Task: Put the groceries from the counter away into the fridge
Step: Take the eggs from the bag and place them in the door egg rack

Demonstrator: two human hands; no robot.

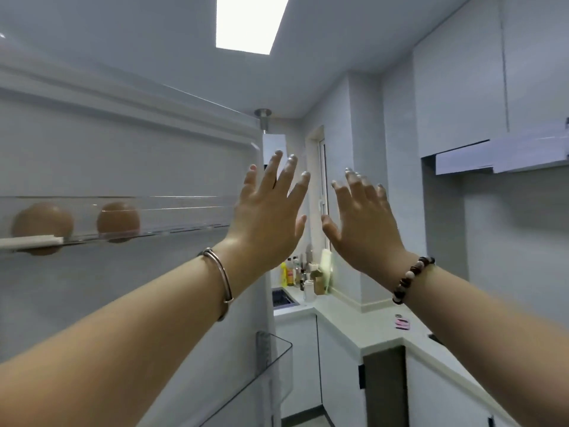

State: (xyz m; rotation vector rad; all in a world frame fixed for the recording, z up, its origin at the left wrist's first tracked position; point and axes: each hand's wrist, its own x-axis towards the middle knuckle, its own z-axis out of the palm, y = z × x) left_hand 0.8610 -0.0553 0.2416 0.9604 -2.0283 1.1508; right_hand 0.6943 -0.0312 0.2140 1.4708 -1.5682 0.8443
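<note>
While both arms reach up and forward, the head view reads as follows.
Left hand (264,217): fingers spread wide, palm away from the camera, holding nothing; it overlaps the edge of the open fridge door (123,155).
Right hand (363,220): likewise spread flat and empty, just beside the left, thumbs near but apart.
Wrists: a metal bangle (220,285) on the left, a bead bracelet (411,278) on the right.
Door shelf (172,215): clear plastic rail holding two brown eggs (118,221), blurred behind it; the left one is partly cut by a white strip.
Lower door bin (277,355): clear, partly out of frame.
Tabletop (348,322): pale, running along the right wall; a small pink item (401,323) lies on it, too small to identify.
Far corner: a cluster of bottles (295,272) near a window, half hidden by the hands and wrists.
Fridge interior: not in view.
Overhead: a bright ceiling light (251,23).
</note>
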